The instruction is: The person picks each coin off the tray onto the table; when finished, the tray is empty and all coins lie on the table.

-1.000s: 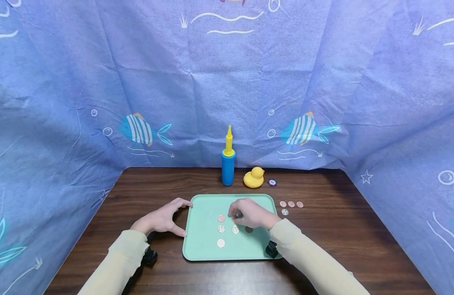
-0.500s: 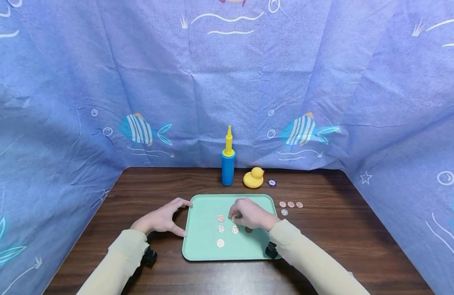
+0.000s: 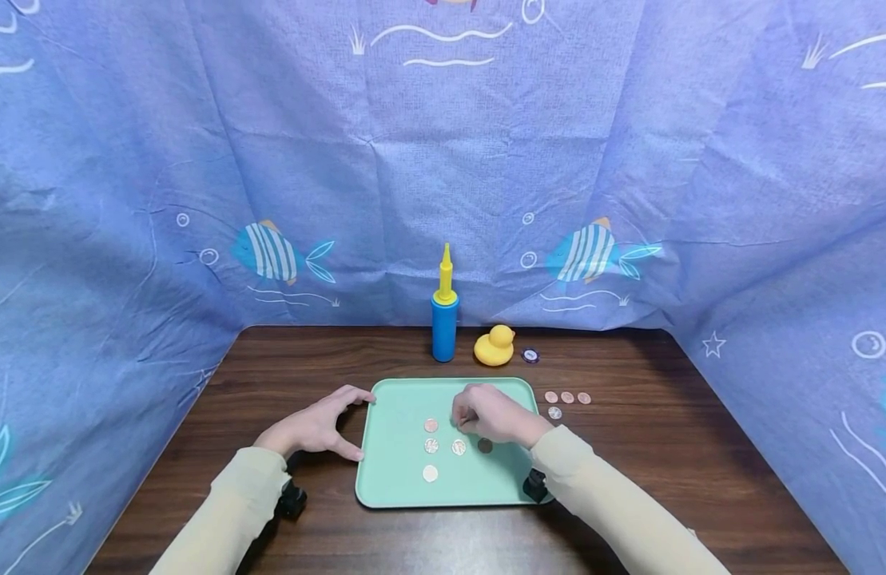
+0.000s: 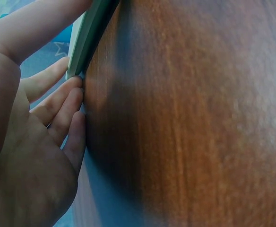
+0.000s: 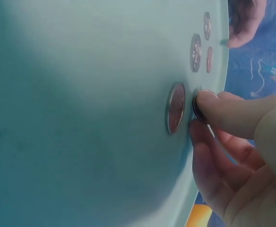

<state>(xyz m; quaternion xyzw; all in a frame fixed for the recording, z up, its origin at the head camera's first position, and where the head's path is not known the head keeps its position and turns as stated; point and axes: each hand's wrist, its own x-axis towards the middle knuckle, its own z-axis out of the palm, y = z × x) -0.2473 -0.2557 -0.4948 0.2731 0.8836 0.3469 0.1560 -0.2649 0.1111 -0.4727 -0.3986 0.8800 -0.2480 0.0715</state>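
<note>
My right hand (image 3: 493,415) is over the right half of a mint-green tray (image 3: 392,483), pinching a coin (image 5: 198,111) between thumb and fingertips. In the right wrist view that coin is tilted up close to the tray surface, partly covered by the thumb. A dark copper coin (image 3: 485,446) lies just beside the hand. Further left on the tray are a lighter copper coin (image 3: 431,425), two silver coins (image 3: 431,446) and a pale round coin (image 3: 431,473). My left hand (image 3: 313,427) is spread at the tray's left side, thumb and index fingertips at the rim.
Right of the tray, three copper coins (image 3: 567,398) lie in a row above a silver coin (image 3: 554,413). Behind it stand a blue-and-yellow hand pump (image 3: 444,331), a yellow rubber duck (image 3: 494,348) and a poker chip (image 3: 530,355). A blue fish-print cloth (image 3: 443,176) hangs behind the table.
My right hand has shifted slightly right, its fingertips drawing away from the spot where a coin showed under them. The left hand has stayed in place.
</note>
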